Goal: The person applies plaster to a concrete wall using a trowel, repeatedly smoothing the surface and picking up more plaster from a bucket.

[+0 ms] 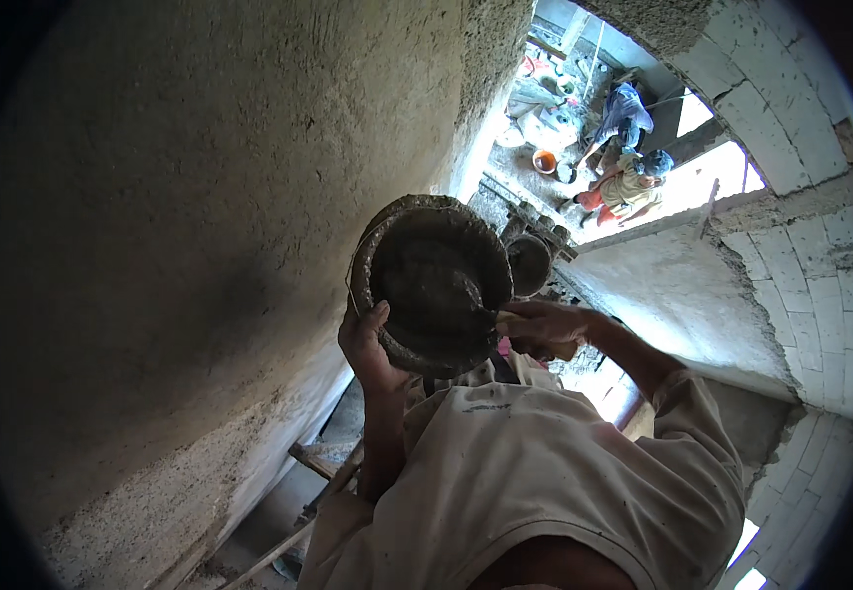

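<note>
A round, mortar-crusted bucket [426, 204] is held up in front of my chest, its mouth facing me. My left hand [372, 352] is closed on the near left part of its rim, with the thumb over the edge. Dark wet mortar [431, 285] lies inside. At the bucket's right side, my right hand [549, 324] is closed round the pale handle of a trowel [566, 350]. The trowel's blade reaches into the bucket and is hard to make out against the dark mortar.
A rough plastered wall [200, 197] rises close on my left. Beyond the bucket stands a second dirty bucket [532, 264]. Far below, two people [633, 187] work beside an orange bucket [544, 160]. Wooden planks [323, 460] lie at lower left; a block wall [810, 285] stands right.
</note>
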